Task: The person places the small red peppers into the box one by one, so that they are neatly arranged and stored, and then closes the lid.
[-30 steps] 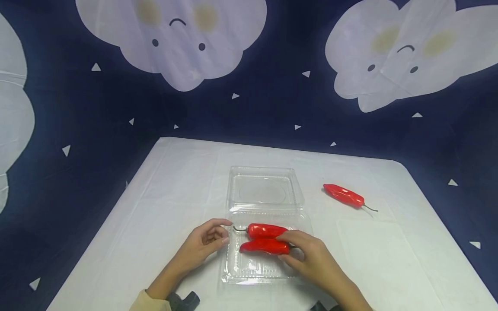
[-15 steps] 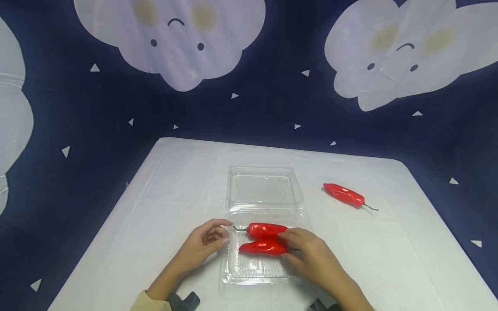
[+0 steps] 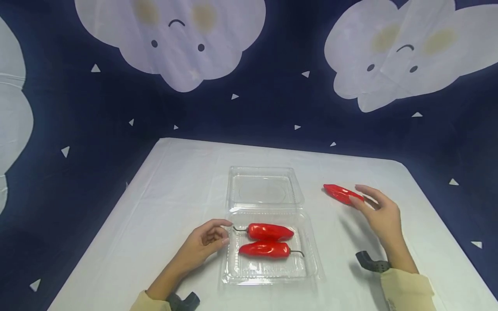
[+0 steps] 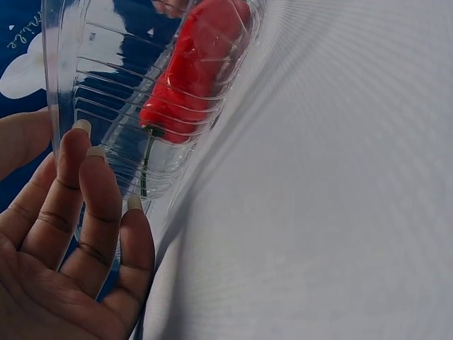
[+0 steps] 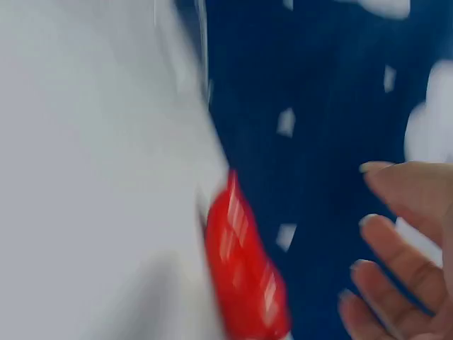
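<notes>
Two red peppers, the upper one (image 3: 270,232) and the lower one (image 3: 264,249), lie side by side in the base of a clear plastic container (image 3: 268,274), their stems pointing opposite ways. My left hand (image 3: 198,244) is at the container's left edge, fingers loosely bent; in the left wrist view the fingertips of that hand (image 4: 85,234) are against the clear wall, near a pepper (image 4: 187,78). To the right, my right hand (image 3: 379,214) hovers at the stem end of a third red pepper (image 3: 339,193), thumb and fingers apart. The right wrist view shows this pepper (image 5: 244,276) blurred, beside the spread fingers.
The container's lid (image 3: 264,188) is folded back behind its base. Everything lies on a white-covered table (image 3: 175,185). Beyond the table hangs a dark blue cloth (image 3: 272,108) with clouds and small white triangles.
My right hand has left the two peppers in the container and moved right and back to the third pepper. The lower pepper's stem is now uncovered. My left hand has stayed in place.
</notes>
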Tool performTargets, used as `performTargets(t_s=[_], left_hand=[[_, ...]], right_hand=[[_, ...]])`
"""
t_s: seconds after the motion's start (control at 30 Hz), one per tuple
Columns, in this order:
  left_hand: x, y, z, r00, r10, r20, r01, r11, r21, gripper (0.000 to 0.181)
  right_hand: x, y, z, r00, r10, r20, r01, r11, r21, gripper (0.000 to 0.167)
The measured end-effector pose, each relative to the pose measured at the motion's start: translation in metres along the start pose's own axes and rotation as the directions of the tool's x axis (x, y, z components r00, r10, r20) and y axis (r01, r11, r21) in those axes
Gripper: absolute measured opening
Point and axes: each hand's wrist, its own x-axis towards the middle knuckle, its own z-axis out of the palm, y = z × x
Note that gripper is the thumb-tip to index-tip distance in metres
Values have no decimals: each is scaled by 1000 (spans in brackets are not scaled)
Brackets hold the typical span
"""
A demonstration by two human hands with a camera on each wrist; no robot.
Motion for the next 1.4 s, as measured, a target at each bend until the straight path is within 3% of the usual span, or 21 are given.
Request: performTargets(t_s=[0.13,0.23,0.37,0.53,0.7,0.93,1.2,1.3,1.4], left_hand=[[-2,-3,2,1000,-15,8,15,1000,-10,39],[-2,-5,4,1000,-11,19,11,1000,-6,39],[-3,-6,4,1000,-4,11,4,1000,-11,40],[-4,-4,1,1000,-6,-8,6,1000,-23,41],[-2,-3,-1,1000,21,-2,-21,999,-25,40],[-1,-2,-1,1000,27,0,-27,999,-23,39],[0,-3,-1,1000,15,1,-15,1000,-7,40],[0,-3,-1,1000,12,1,-12,1000,-6,40],[0,-3,-1,1000,11,1,-11,1000,-6,39]], right_hand=[[11,46,-5,991,122,-45,-125,991,-47,60],[11,67,-2,982,187,-19,-188,980,-60,68],[13,79,4,987,155,41,-152,986,-69,78],[19,79,11,994,60,88,-52,994,-97,76],[19,78,12,996,49,74,-41,994,-105,73],[19,79,12,987,158,32,-158,987,5,69],[17,70,12,952,295,81,-304,939,159,69],[14,59,11,945,309,105,-325,921,215,68],[11,41,9,953,278,118,-299,928,224,66]])
